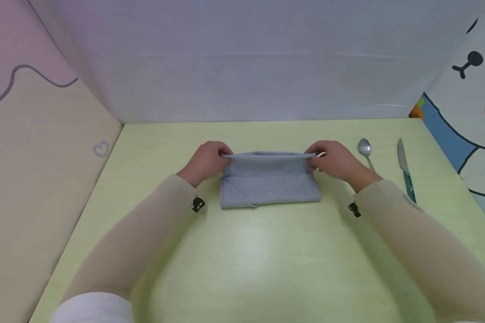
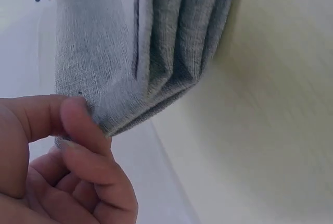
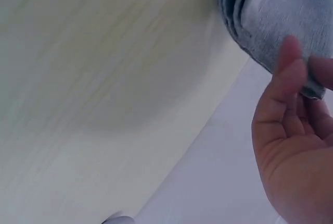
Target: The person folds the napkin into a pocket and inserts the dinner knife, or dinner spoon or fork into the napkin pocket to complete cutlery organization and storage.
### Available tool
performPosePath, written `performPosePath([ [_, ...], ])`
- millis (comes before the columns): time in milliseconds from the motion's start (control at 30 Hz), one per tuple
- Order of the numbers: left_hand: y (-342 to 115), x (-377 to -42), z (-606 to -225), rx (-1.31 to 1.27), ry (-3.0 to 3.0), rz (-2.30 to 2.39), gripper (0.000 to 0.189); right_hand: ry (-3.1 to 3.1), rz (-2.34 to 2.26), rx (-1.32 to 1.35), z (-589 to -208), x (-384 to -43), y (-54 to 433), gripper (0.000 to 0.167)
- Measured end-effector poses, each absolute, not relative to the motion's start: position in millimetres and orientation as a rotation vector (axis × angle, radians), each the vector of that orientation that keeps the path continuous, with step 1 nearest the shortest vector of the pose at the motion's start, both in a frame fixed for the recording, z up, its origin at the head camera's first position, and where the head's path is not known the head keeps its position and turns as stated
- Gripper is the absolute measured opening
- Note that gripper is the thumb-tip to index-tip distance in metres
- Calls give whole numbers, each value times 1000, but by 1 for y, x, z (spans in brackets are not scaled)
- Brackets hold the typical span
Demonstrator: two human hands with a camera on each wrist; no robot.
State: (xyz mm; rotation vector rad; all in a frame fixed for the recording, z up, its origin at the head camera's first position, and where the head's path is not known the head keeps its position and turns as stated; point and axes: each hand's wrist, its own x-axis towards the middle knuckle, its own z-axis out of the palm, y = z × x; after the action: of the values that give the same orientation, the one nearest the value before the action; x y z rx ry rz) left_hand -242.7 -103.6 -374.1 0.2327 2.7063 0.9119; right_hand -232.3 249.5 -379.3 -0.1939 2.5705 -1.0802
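A grey cloth (image 1: pixel 271 188), folded into a wide rectangle of several layers, lies on the table in the head view. My left hand (image 1: pixel 208 161) pinches the left corner of its far edge, and my right hand (image 1: pixel 332 160) pinches the right corner. Between the two hands that far edge is lifted and stretched fairly straight, while the near part rests flat. In the left wrist view, stacked folds of the cloth (image 2: pixel 99 36) show beside the thumb and fingertips. The right wrist view has the cloth's corner (image 3: pixel 291 21) between thumb and fingers.
To the right of my right hand lie a spoon (image 1: pixel 364 148) and a knife (image 1: pixel 404 168) with a green handle; my right forearm partly covers the spoon's handle. The pale yellow table (image 1: pixel 250 260) meets a light wall panel (image 1: pixel 246 85) at the back, with printed panels at both sides.
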Motion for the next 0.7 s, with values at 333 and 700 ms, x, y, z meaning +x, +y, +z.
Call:
performPosePath([
  [333, -104, -199, -371, 364, 2854, 742, 14, 2598, -1044, -279, -382, -193, 249, 16],
  [700, -107, -166, -379, 416, 2821, 770, 13, 2606, -975, -390, -393, -169, 247, 12],
])
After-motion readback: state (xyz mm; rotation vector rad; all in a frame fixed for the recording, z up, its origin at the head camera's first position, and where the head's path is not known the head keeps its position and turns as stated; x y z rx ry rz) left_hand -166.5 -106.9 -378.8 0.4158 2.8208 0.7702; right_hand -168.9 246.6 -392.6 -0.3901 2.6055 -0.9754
